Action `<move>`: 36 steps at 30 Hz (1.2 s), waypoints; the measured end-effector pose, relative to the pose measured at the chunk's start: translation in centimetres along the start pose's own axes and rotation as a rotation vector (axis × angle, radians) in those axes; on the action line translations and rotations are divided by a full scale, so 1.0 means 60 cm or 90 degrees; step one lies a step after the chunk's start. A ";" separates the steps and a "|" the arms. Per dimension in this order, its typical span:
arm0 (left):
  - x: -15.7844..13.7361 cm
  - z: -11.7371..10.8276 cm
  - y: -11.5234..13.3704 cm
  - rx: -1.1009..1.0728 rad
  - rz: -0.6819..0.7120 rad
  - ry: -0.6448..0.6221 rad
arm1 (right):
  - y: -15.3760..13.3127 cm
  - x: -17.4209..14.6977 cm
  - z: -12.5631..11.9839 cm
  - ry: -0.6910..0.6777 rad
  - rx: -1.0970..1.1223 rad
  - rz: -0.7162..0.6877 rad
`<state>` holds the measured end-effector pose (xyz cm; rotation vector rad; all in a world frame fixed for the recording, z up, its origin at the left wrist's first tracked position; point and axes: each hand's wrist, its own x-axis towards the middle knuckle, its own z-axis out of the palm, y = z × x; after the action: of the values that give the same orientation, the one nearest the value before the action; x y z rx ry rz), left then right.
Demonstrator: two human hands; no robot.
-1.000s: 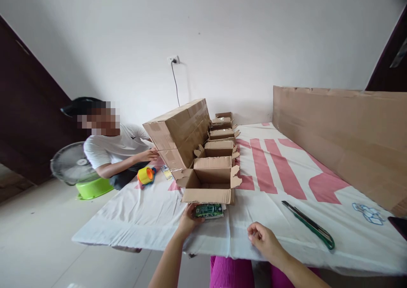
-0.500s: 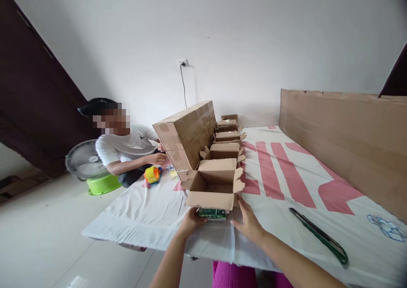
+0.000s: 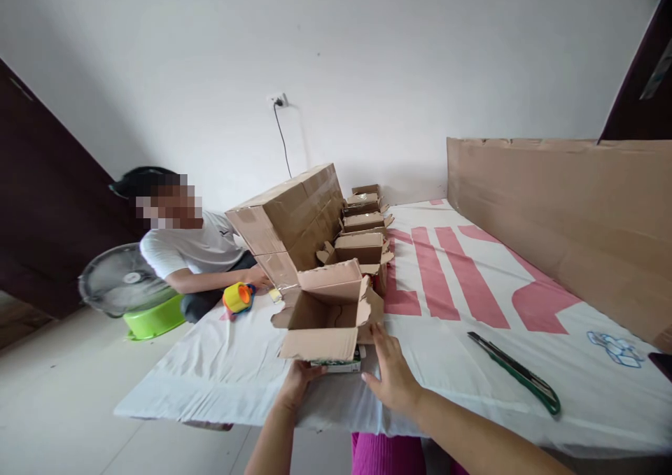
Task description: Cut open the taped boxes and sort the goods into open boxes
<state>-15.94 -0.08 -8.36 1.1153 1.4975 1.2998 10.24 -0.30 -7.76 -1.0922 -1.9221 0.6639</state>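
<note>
Drawn closer and turned slightly askew in the last half sec. — near open box (image 3: 325,314), now covering more of the green packet (image 3: 344,368), which peeks out below its front flap (image 3: 318,344). L. hand (image 3: 298,385) has thumb by packet, other fingers hidden, grip unclear; R. hand (image 3: 393,377), thumb spread wide, touches box's side. Risk: flap could snag packet, or box crush it, if pressed down. Count: 1 packet, min. 4 open boxes (image 3: 362,240) incl. near one, 1 lg. carton (image 3: 299,216), 1 cutter (image 3: 517,375).
</note>
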 end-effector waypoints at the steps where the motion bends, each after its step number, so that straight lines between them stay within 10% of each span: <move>1: -0.002 0.002 0.005 -0.006 0.011 -0.003 | 0.009 0.005 0.000 0.012 0.004 0.017; 12: -0.014 0.034 0.036 0.090 0.141 0.053 | 0.096 0.023 0.005 0.058 0.080 0.125; 22: -0.119 0.142 0.120 0.440 0.409 0.108 | 0.142 0.041 -0.008 0.056 0.153 0.205; 36: -0.023 0.026 0.002 0.193 0.094 0.039 | 0.129 0.005 0.017 0.076 -0.025 0.071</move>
<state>-14.11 -1.00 -8.35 1.4139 1.7259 1.2405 12.75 3.70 -13.97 -1.2435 -1.7885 0.6099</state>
